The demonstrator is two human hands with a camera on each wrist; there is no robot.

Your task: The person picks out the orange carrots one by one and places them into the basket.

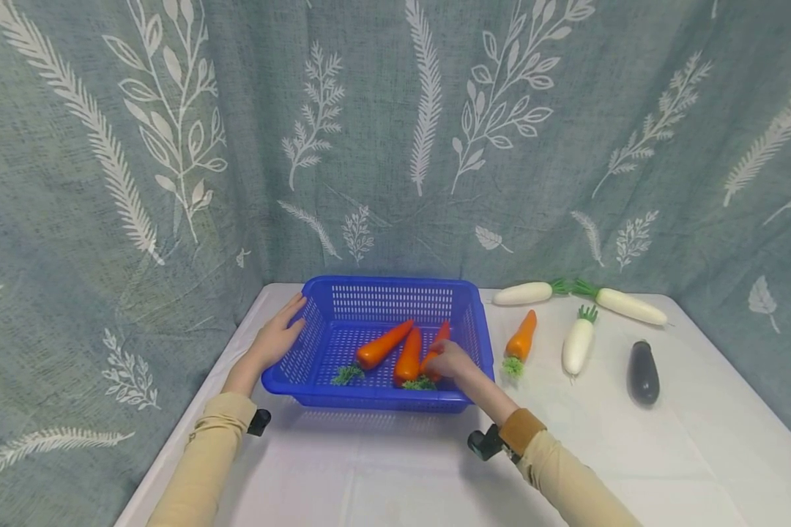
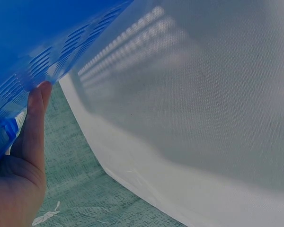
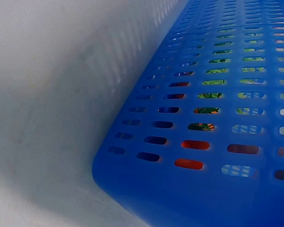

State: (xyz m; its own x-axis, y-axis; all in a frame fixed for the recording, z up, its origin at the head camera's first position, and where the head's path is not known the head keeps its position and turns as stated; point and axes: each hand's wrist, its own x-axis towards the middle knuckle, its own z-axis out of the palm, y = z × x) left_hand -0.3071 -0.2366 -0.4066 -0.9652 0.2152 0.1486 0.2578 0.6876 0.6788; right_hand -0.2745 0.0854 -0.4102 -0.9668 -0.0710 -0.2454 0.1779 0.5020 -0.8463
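Right hand [image 1: 453,360]: fingers curled; a tapered orange carrot [image 1: 444,331] is gripped.
Left hand [image 1: 278,338]: fingers straight, rested against the perforated blue plastic basket's [image 1: 369,396] left wall.
Gripped carrot: inside, near the right wall; long axis pointed away from the person; right hand nearer.

No text, label, brand, number or sign can be read in any of the three views.
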